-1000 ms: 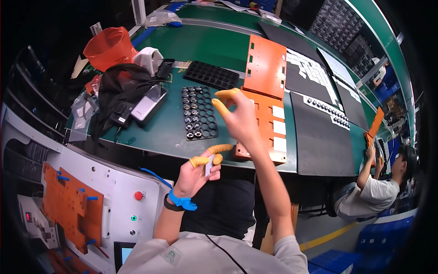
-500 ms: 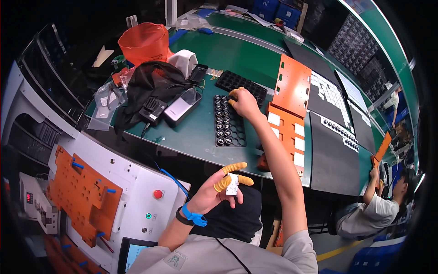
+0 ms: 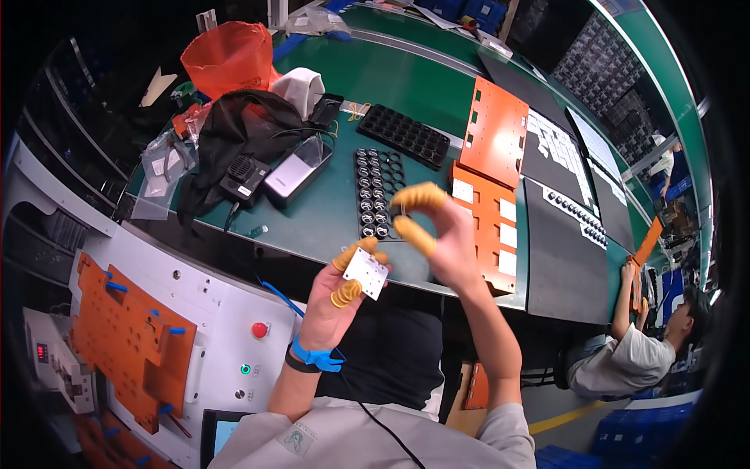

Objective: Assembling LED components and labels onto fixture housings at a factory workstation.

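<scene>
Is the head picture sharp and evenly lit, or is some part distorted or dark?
Head view: the small white plate in the left hand is sharp; the green table edge bends from fisheye distortion; the corners are black; light is even, without strong glare.

You are looking through a strong fisheye: the green workbench [image 3: 406, 86] bows, its straight edges curving toward the rim, and a black vignette swallows every corner. Light falls bright and even from above on the middle of the bench, with soft glare on the white cabinet panel [image 3: 195, 289] near you. The far left falls into deep shadow. Your raised hands look slightly soft, and detail smears toward the right edge.
</scene>
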Motion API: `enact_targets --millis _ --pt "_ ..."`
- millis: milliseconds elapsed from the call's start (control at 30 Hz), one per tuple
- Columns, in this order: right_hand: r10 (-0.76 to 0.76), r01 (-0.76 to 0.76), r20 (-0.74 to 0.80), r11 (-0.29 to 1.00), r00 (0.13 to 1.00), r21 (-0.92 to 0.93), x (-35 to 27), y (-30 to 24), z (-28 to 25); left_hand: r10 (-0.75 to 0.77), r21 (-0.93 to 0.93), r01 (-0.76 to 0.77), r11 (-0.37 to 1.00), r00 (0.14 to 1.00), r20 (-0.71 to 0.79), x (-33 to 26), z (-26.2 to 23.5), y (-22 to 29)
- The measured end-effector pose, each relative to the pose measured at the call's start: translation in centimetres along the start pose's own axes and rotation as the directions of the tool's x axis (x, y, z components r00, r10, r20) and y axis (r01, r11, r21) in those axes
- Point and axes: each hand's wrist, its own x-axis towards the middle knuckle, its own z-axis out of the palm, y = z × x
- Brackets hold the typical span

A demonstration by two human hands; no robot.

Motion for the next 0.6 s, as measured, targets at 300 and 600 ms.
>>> enact_targets --millis 300,600 --pt "-0.135 0.144 0.092 0.985 0.987 -0.093 -5.1 -1.0 0.3 0.231 0.323 -0.232 0.918 0.972 0.039 -0.2 2.1 0.3" --pt "-0.329 0.343 0.1 0.871 0.939 -0.352 -5.7 -0.9 0.2 0.291 0.551 -0.256 0.794 0.956 0.026 -0.3 2.8 -0.1"
